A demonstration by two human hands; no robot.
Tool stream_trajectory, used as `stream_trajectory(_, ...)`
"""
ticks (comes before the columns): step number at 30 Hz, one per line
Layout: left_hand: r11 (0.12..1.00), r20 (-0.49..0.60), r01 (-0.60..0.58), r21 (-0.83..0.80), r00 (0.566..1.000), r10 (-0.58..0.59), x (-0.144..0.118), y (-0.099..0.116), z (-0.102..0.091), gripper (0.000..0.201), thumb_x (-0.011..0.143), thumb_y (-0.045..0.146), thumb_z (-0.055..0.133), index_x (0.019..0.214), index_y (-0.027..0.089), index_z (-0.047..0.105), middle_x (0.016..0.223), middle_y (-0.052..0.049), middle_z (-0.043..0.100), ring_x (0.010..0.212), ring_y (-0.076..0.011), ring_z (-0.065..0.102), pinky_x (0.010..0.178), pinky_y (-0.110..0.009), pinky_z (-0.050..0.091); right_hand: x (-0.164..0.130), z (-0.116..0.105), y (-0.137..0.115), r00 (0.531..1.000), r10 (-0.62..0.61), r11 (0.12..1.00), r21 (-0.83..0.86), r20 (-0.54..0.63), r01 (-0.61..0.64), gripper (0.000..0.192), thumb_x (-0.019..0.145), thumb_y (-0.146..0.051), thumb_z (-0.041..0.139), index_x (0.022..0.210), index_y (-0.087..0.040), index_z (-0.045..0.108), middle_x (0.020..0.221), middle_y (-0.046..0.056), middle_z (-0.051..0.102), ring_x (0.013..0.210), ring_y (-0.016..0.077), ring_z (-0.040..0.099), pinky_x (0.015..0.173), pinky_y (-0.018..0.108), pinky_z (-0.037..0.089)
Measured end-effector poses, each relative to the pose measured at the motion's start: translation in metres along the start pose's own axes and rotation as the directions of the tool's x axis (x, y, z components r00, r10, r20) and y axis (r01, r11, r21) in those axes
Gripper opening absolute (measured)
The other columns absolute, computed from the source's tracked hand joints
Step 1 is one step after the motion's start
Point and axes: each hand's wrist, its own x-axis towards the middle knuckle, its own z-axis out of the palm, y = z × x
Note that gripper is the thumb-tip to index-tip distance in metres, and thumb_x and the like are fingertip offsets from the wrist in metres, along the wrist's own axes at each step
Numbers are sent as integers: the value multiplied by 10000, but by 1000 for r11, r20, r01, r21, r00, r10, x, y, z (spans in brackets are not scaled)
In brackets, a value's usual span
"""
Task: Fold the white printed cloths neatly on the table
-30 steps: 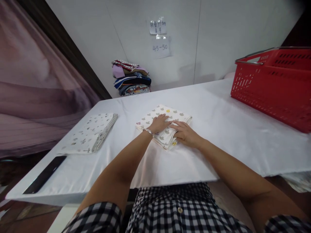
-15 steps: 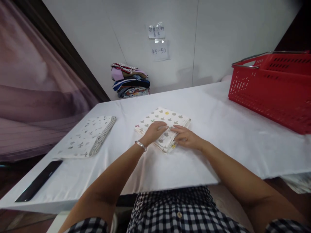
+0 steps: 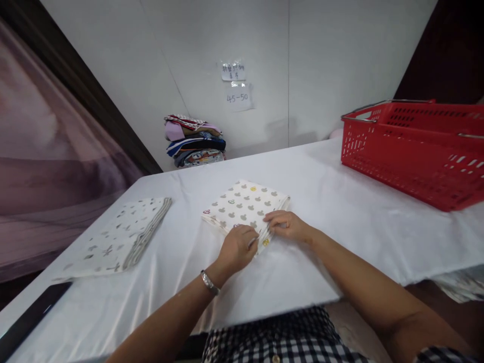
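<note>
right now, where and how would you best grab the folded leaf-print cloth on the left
I'd pinch the leaf-print cloth along its right edge, coming from the right, fingertips beneath and thumb on top. It lies flat, with its folded layers stacked thick along that edge, facing the left hand. The flat black object by its near-left corner likely makes that side more awkward.

Your one view comes from the camera worn on your head, looking forward and down across the tabletop point(image 3: 313, 191). It sits close above the work: your forearms point(image 3: 176, 315) reach in from the lower part of the frame, your checked clothing point(image 3: 272, 348) fills the bottom edge, and your hands point(image 3: 237, 248) fall just below mid-frame. Farther off, you face the pale wall point(image 3: 328, 60), while the right border crops the red basket point(image 3: 408, 161).
</note>
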Motion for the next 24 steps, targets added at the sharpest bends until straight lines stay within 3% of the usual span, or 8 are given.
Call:
stream_trajectory(2,1000,8,8,17,1000,-8,1,3,0,134,816,205,496,831,234,626,847,-49,643,845,-199,576,775,-365,459,2,-4,7,986,40,999,-10,-161,-42,152,839,-305,556,823,-224,684,1047,63,677,1042,186,597,920,363,479)
stream_trajectory(5,996,-4,84,39,996,-84,4,6,2,102,823,263,512,811,230,608,831,-52,626,816,-210,565,753,-373,451,2,-15,26,901,72,982,-125,-428,-138,203,859,-327,512,882,-223,685,1058,79,668,1031,192,597,929,380,471)
stream_trajectory(8,984,10,169,62,985,-170,12,9,7,130,831,317,520,840,219,604,856,-56,622,836,-220,556,747,-373,438,0,-28,48,825,110,950,-186,-554,-251,238,857,-346,496,935,-220,683,1078,85,663,1034,199,596,935,392,464)
stream_trajectory(13,963,74,263,58,961,-267,21,10,6,162,845,332,511,825,204,607,829,-38,610,833,-198,543,734,-330,412,-1,-33,66,747,319,915,-15,-584,-402,257,822,-341,513,977,-225,683,1101,60,662,1032,203,600,838,358,508)
stream_trajectory(16,955,124,297,13,947,-296,23,10,2,158,851,307,496,832,204,615,820,-24,610,830,-175,540,739,-298,400,3,-32,66,732,389,899,58,-560,-434,250,811,-344,534,967,-228,690,1077,47,671,1017,202,604,840,349,501)
stream_trajectory(19,938,165,344,41,924,-346,26,12,-2,165,846,238,460,788,201,610,815,-21,613,807,-161,540,703,-276,387,8,-33,63,752,418,891,71,-510,-447,236,805,-346,553,953,-232,698,1044,38,681,990,194,610,873,352,482)
stream_trajectory(24,915,145,380,133,906,-397,37,21,-1,113,812,233,485,808,195,591,847,-25,619,790,-163,547,652,-270,364,13,-33,61,814,423,893,28,-398,-450,228,782,-287,576,966,-231,699,1031,38,681,948,184,613,843,341,484)
